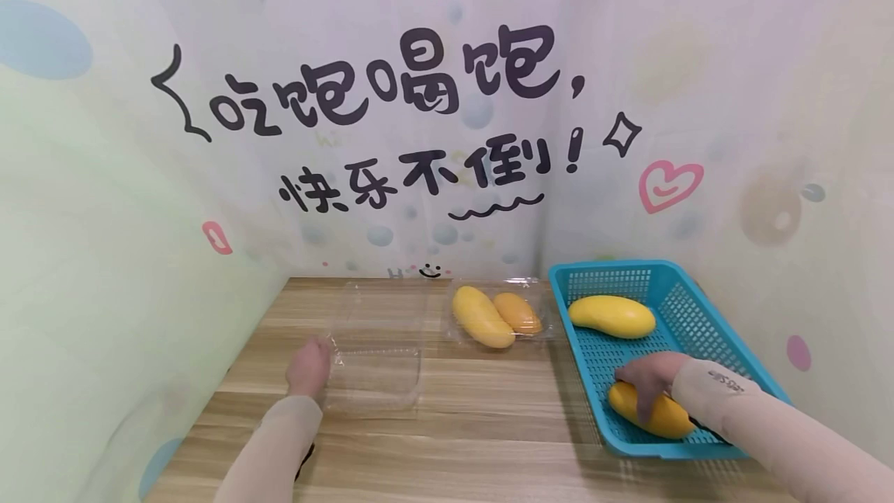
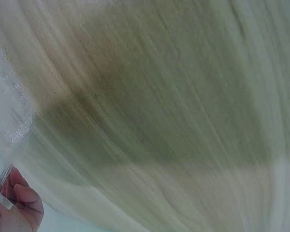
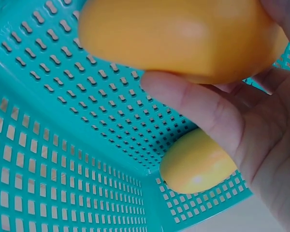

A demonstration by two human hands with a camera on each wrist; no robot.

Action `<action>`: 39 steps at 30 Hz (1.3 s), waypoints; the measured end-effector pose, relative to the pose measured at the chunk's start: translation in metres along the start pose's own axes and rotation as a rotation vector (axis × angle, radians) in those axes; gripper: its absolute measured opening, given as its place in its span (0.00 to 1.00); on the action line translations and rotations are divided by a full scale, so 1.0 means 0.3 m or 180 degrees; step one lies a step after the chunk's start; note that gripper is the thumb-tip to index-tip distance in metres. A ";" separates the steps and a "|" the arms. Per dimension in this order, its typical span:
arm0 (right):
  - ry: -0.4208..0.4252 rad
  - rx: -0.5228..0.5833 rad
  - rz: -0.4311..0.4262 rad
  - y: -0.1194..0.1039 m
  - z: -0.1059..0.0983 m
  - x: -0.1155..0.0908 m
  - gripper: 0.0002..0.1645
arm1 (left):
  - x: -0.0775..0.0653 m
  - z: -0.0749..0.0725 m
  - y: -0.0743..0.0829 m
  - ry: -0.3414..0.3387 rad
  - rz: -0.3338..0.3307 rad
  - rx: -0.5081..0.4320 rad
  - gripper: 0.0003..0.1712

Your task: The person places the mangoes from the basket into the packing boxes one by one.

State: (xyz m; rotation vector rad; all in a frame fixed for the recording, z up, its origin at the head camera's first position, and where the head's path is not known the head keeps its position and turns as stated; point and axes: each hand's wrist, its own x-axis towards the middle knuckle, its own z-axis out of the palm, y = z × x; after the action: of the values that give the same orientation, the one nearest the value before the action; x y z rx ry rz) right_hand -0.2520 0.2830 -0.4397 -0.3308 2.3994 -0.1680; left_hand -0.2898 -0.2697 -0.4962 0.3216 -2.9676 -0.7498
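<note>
My left hand (image 1: 309, 367) pinches the left edge of a clear plastic clamshell box (image 1: 384, 379) that lies with its lid up on the table. In the left wrist view, curled fingers (image 2: 26, 198) hold the rim of the plastic. Over on the right, my right hand (image 1: 649, 376) grips an orange-yellow mango (image 1: 669, 419) near the front of a blue basket (image 1: 594, 379). The right wrist view shows thumb and fingers spread around that mango (image 3: 183, 38). A paler yellow mango (image 1: 613, 317) lies at the basket's back.
Between the clear box and the basket, a second clear plastic box (image 1: 447, 336) holds two mangoes (image 1: 482, 318), one larger and paler than the other. Everything stands on a wood-grain table (image 1: 489, 441). A printed curtain (image 1: 419, 239) hangs right behind it.
</note>
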 end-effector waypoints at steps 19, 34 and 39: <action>-0.0007 0.0019 -0.0044 0.002 0.003 0.000 0.45 | -0.019 0.005 -0.039 0.0194 0.0053 -0.0280 0.17; 0.0002 0.0075 -0.0029 -0.001 0.001 -0.004 0.46 | -0.068 -0.059 -0.012 0.0237 0.0059 -0.0703 0.18; 0.0009 0.0022 -0.0024 -0.003 0.000 -0.005 0.46 | -0.100 -0.075 0.054 0.0209 0.0150 -0.1018 0.16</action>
State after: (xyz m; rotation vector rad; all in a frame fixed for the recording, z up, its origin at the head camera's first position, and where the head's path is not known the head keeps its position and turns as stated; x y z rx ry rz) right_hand -0.2506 0.2826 -0.4386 -0.3367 2.4001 -0.1803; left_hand -0.2611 -0.2595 -0.4690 0.2483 -2.7231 -1.1614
